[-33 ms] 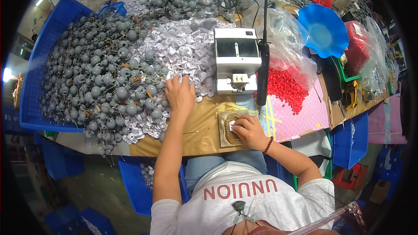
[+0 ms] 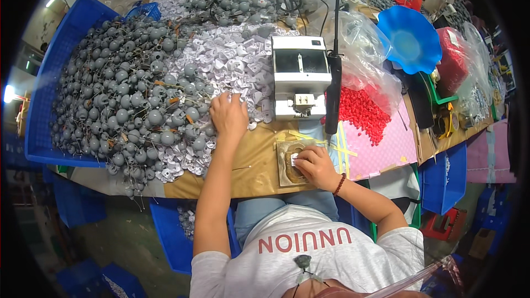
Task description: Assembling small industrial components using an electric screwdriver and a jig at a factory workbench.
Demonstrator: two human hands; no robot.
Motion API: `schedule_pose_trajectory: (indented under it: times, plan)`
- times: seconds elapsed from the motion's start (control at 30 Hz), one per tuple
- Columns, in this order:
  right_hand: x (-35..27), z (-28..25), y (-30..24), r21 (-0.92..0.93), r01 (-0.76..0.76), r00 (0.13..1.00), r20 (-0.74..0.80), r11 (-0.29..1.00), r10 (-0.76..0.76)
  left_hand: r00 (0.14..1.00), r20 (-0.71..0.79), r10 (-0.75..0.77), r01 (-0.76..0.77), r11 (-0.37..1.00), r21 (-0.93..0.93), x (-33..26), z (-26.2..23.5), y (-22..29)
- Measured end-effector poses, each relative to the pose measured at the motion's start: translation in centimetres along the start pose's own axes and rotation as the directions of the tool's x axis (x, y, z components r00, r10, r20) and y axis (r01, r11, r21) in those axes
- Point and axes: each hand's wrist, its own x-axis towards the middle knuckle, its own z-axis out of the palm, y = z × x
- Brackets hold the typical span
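My left hand rests at the near edge of a heap of small white plastic pieces, fingers a little apart, the tips among the pieces. Nothing shows gripped in it. Close to the table's front edge, my right hand is closed, thumb and fingers pinched on a small white piece. That piece lies over a square pale block with a brownish rounded hollow in its middle. The fingers hide part of the piece. Grey ball-shaped parts with thin stems are heaped left of my left hand.
A white and black bench machine stands beyond the block, with a black upright rod beside it. Small red pieces lie to the right on a pink mat. Farther right is a blue wavy-edged bowl. A blue crate backs the grey heap.
My left hand's fingers have shifted very slightly at the white heap. The right hand stays put on the small white piece.
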Motion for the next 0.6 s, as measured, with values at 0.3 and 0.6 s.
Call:
schedule_pose_trajectory:
  times: [0.3, 0.6]
  plan:
    - [2.2, -4.0, 0.0, 0.313, -0.149, 0.958, -0.19, 0.938, 0.216, 0.975, 0.175, -0.137, 0.203, 0.234, -0.951, 1.0, -5.7, 3.6]
    - [9.4, -7.7, -2.6, 0.427, 0.05, 0.953, -0.29, 0.903, 0.085, 0.704, 0.593, 0.391, 0.702, -0.261, -0.662, -4.9, -9.8, 7.7]
